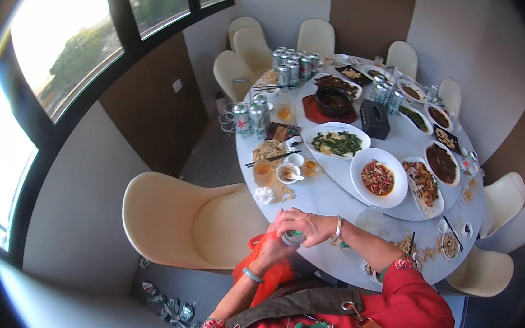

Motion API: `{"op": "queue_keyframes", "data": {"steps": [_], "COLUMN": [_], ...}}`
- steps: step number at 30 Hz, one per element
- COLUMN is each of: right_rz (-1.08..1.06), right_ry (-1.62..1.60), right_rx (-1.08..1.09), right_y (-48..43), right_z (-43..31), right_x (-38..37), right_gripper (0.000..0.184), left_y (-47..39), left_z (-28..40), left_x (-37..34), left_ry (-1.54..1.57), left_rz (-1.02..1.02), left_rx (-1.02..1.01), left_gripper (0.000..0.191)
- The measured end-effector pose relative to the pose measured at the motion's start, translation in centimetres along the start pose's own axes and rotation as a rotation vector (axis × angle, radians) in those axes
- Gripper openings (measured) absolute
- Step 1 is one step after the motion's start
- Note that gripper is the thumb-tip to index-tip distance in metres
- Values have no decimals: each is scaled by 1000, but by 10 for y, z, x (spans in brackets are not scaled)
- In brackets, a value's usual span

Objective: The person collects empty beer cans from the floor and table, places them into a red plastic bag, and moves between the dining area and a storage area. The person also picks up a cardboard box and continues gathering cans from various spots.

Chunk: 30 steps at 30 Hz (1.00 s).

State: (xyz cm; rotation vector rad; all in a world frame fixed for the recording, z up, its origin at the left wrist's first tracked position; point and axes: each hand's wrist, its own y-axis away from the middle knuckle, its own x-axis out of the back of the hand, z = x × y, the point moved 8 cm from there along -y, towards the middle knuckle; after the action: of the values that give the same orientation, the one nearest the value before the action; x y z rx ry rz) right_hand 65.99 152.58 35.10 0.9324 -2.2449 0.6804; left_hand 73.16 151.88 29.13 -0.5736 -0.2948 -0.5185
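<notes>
Both my hands meet at the near edge of the round table. My right hand (314, 227) grips a drinks can (293, 237) with a silver end and some green on it. Pressed up to the can from the other side is my left hand (270, 252), with a red plastic bag (268, 278) bunched in it and hanging below. Most of the can is hidden by fingers. Just beyond lie a crumpled white tissue (264, 195), a small bowl with a white spoon (287, 173) and a glass of amber drink (263, 171).
Dishes of food, such as a white bowl of red chillies (378, 177), fill the turntable (334, 176). Several beer cans (251, 117) stand at the table's left. A cream chair (173, 218) is beside me. Crushed cans (174, 307) lie on the floor. Nutshells (429, 250) litter the table's right.
</notes>
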Motion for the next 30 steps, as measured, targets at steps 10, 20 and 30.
{"op": "queue_keyframes", "data": {"steps": [10,20,30], "right_rz": [419,255,8], "right_ry": [434,670,521], "right_rx": [-579,-787,-477], "right_y": [51,57,46], "right_z": [80,115,122], "right_x": [16,28,32], "right_gripper": [39,22,34], "left_y": [-31,-41,-57], "left_z": [-90,-87,-81], "left_x": [-57,-71,-80], "left_ry": [2,37,404], "left_rz": [237,137,-50], "left_rx": [141,212,310], "left_gripper": [70,92,107]}}
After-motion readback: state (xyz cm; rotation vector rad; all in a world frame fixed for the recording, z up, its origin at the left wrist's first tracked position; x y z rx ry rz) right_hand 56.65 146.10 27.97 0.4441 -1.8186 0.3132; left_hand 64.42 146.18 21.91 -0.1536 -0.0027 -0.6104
